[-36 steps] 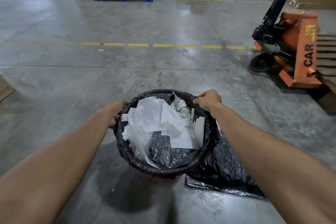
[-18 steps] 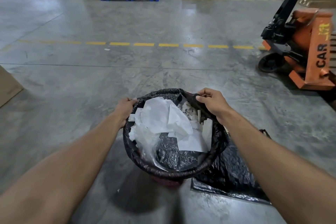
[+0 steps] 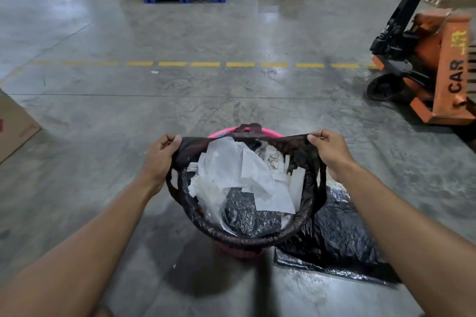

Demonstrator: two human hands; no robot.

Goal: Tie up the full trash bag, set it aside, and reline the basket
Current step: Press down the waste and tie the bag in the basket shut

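The black trash bag [image 3: 247, 213] sat in the pink basket [image 3: 242, 252] on the concrete floor [image 3: 180, 110], its mouth open upward and stuffed with white paper scraps [image 3: 231, 170]. The left hand [image 3: 161, 154] and right hand [image 3: 328, 152] each had a closed grip clamped on the bag's far rim, stretching it sideways across the basket. A flat spare black bag [image 3: 342, 239] lay just right of the basket. An orange pallet jack [image 3: 438, 72] stood well beyond to the right; open floor lay ahead of the basket.

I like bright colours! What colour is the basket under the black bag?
Pink: the basket shows its rim in the head view.
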